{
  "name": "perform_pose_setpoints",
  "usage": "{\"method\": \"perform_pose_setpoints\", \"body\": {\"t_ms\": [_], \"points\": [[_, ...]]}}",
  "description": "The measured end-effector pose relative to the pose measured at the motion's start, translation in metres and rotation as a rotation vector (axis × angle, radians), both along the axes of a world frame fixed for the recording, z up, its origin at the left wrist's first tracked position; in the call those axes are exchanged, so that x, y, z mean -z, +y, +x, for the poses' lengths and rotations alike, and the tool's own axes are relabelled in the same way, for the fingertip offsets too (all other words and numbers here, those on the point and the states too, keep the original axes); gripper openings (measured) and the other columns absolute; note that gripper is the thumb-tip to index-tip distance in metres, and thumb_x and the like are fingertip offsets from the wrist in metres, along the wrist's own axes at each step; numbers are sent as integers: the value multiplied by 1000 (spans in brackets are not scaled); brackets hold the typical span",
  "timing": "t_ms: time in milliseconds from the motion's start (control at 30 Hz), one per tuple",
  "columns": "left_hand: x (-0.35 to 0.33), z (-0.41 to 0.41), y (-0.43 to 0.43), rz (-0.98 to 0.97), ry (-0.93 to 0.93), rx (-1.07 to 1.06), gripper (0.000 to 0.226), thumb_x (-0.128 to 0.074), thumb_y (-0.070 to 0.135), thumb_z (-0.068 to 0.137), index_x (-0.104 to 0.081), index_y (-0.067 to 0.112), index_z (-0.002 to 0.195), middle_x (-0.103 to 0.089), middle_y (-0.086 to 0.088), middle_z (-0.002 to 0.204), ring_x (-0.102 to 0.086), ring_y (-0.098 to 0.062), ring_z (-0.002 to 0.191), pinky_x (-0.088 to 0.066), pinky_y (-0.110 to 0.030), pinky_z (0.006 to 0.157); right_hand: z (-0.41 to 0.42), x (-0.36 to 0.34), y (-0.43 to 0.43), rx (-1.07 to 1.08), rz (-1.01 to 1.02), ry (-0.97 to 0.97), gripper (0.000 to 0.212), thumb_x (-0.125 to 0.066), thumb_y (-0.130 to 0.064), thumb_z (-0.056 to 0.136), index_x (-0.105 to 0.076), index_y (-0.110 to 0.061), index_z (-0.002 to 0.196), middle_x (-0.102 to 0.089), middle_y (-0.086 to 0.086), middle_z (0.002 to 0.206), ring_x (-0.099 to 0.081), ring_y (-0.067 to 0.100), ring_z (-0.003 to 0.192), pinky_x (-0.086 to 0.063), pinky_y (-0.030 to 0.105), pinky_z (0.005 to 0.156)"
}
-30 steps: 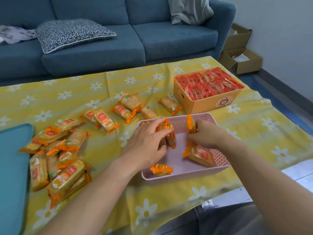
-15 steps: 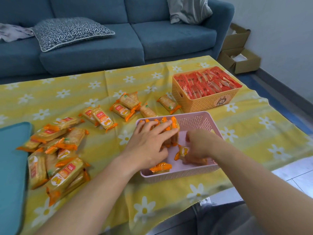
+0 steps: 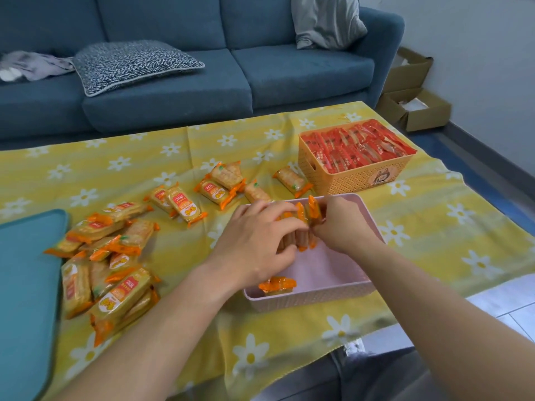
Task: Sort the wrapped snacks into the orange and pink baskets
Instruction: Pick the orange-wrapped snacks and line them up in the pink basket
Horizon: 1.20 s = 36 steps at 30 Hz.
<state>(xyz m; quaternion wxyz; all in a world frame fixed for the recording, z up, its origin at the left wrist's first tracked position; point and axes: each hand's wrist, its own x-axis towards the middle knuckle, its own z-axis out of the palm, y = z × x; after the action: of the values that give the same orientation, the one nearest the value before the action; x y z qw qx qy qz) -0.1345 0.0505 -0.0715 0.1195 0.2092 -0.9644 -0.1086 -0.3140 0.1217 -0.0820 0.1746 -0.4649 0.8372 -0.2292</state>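
Observation:
The pink basket (image 3: 312, 293) sits at the table's near edge. Inside it, a row of orange-yellow snack packs (image 3: 304, 218) stands on edge against the far left wall. My left hand (image 3: 257, 244) presses on the row from the left, and my right hand (image 3: 341, 224) pinches its right end. One more pack (image 3: 277, 285) lies flat in the basket's near left corner. The orange basket (image 3: 356, 178) behind it is packed with red wrapped snacks (image 3: 359, 146). Loose orange-yellow packs lie in a pile (image 3: 107, 261) at the left and scattered (image 3: 223, 183) in the middle.
A yellow daisy tablecloth (image 3: 434, 215) covers the table. A teal tray (image 3: 26, 285) lies at the left edge. A blue sofa (image 3: 231, 70) with cushions stands behind, and cardboard boxes (image 3: 414, 105) sit on the floor at the right.
My right hand rose from the basket floor with a pack and brought it to the right end of the standing row. My left hand stayed on the row.

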Motion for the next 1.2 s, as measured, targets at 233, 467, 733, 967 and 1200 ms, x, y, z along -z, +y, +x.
{"method": "perform_pose_setpoints", "body": {"t_ms": [233,467,733,967,1200], "points": [[-8,9,19,138,-419,3,33,-51,64,88,-67,40,106,-68,14,106,-62,-13,102,-50,-32,76,-19,-4,13,37,120,77,24,-58,-2,80,-48,-12,61,-71,15,81,-61,31,74,-50,34,63],[-15,19,17,309,-232,-67,14,-59,44,94,-71,38,91,-70,17,86,-62,-3,84,-52,-32,73,-26,-16,32,164,-39,32,27,-53,-3,88,-70,-7,108,-71,14,102,-65,33,95,-53,35,76],[-55,-10,15,709,179,-108,19,-59,30,101,-72,22,91,-71,-15,69,-68,-39,57,-56,-55,50,-3,-54,47,-327,-153,-517,30,-66,-14,90,-71,-18,119,-73,-7,97,-61,-2,78,-44,12,66],[-30,-71,7,442,323,-215,17,-50,23,101,-65,31,103,-69,6,102,-66,-14,85,-53,-36,79,-40,-55,60,-42,-57,-119,14,-73,-25,77,-66,-21,89,-64,-5,68,-61,15,59,-49,28,57],[1,-87,8,-58,-165,-106,31,-60,39,91,-64,39,122,-55,16,130,-44,-22,120,-35,-40,98,-33,-30,40,165,24,225,27,-68,-18,82,-45,-10,71,-59,10,74,-63,32,71,-39,29,51]]}}
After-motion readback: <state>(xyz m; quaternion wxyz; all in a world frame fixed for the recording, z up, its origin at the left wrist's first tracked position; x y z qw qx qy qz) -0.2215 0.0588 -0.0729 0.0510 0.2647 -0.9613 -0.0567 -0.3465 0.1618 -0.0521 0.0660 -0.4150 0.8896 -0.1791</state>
